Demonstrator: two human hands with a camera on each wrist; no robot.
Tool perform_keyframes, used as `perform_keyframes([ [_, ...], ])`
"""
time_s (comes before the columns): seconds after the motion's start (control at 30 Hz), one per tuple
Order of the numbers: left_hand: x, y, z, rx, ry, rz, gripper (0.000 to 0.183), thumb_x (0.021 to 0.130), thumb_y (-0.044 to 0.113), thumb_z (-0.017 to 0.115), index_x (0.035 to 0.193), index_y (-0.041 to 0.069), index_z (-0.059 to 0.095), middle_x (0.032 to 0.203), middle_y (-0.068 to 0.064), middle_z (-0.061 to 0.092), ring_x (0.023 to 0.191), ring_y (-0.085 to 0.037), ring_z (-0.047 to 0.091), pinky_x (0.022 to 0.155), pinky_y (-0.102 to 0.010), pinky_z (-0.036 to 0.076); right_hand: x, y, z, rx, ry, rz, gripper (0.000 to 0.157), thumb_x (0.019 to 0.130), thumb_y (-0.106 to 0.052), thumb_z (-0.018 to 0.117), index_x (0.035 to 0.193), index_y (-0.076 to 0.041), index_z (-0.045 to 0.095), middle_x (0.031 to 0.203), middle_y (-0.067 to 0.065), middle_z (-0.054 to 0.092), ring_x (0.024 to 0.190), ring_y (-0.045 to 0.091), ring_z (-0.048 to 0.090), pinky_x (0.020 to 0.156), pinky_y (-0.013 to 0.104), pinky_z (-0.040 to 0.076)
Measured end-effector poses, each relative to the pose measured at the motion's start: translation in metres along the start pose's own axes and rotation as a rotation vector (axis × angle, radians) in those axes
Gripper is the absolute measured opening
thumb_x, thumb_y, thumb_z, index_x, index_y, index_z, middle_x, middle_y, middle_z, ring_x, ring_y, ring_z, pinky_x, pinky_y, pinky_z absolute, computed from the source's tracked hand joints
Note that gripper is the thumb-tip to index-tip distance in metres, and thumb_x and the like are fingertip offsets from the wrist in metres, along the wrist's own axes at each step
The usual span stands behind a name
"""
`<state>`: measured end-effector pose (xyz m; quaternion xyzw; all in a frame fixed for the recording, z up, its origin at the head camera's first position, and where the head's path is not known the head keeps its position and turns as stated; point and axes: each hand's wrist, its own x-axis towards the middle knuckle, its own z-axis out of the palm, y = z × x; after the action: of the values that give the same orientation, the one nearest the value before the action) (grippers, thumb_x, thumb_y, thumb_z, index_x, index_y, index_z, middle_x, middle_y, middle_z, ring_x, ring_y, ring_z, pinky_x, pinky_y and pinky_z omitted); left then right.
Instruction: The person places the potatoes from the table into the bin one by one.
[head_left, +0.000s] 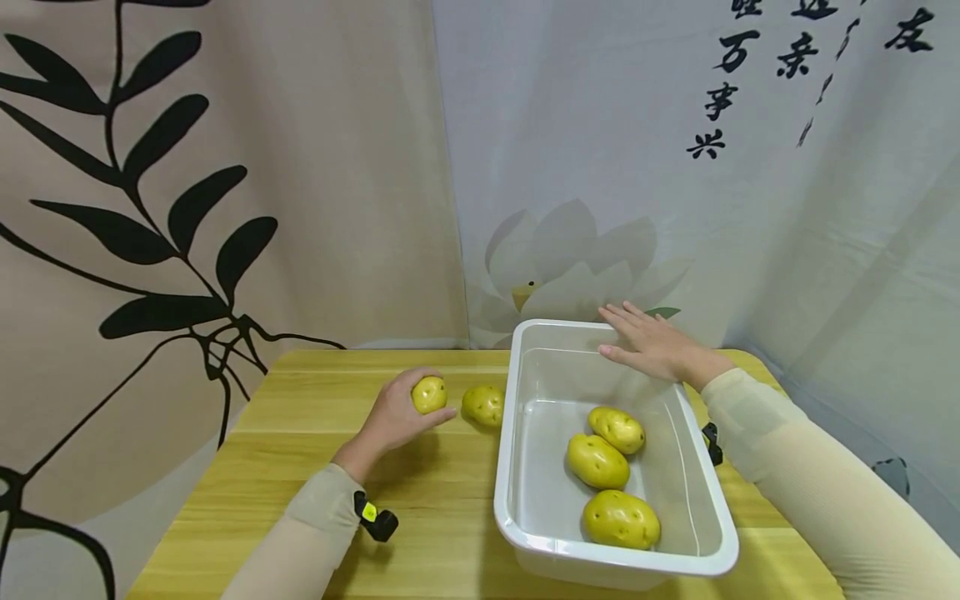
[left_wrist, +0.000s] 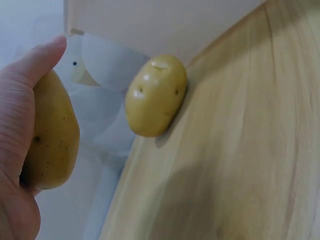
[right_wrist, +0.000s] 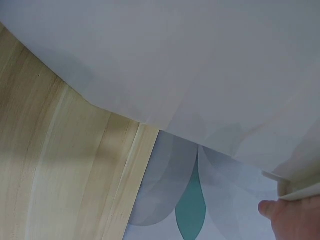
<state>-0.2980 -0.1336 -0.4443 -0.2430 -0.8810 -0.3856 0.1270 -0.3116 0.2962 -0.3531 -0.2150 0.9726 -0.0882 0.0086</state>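
My left hand grips a yellow potato over the table, left of a white plastic tub. In the left wrist view the fingers and palm wrap one side of this potato. Another potato lies on the table against the tub's left wall. Three potatoes sit inside the tub: one toward the back, one in the middle and one near the front. My right hand rests on the tub's far right rim, its fingers stretched out.
The wooden table ends at a back edge close behind the tub. A printed curtain with dark leaves and writing hangs behind it. In the right wrist view the tub's outer wall fills the upper part.
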Motion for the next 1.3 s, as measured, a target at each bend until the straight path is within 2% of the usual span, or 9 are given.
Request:
perform_keyframes([
  [0.47, 0.009, 0.035, -0.012, -0.043, 0.053, 0.170, 0.053, 0.067, 0.051, 0.075, 0.106, 0.019, 0.060, 0.100, 0.012, 0.058, 0.076, -0.008, 0.053, 0.056, -0.027, 0.047, -0.002, -0.001, -0.002, 0.011, 0.003, -0.002, 0.072, 0.090, -0.060, 0.035, 0.148, -0.022, 0.013, 0.151, 0.001, 0.011, 0.137, 0.028, 0.002, 0.101, 0.061, 0.008],
  [0.83, 0.015, 0.065, -0.021, -0.076, 0.028, 0.272, 0.048, 0.068, 0.044, 0.077, 0.105, 0.020, 0.058, 0.100, 0.007, 0.058, 0.078, -0.012, 0.053, 0.057, -0.028, 0.047, -0.004, -0.002, -0.003, 0.007, 0.008, -0.004, 0.072, 0.090, -0.060, 0.034, 0.148, -0.021, 0.014, 0.151, 0.003, 0.012, 0.137, 0.029, 0.004, 0.101, 0.062, 0.009],
  [1.3, 0.023, 0.091, -0.024, -0.114, 0.017, 0.376, 0.048, 0.067, 0.041, 0.078, 0.107, 0.024, 0.057, 0.104, 0.006, 0.058, 0.082, -0.006, 0.053, 0.061, -0.025, 0.048, -0.002, -0.003, -0.003, 0.003, 0.003, -0.003, 0.071, 0.090, -0.060, 0.035, 0.147, -0.022, 0.014, 0.151, 0.000, 0.009, 0.137, 0.026, 0.002, 0.102, 0.061, 0.006],
])
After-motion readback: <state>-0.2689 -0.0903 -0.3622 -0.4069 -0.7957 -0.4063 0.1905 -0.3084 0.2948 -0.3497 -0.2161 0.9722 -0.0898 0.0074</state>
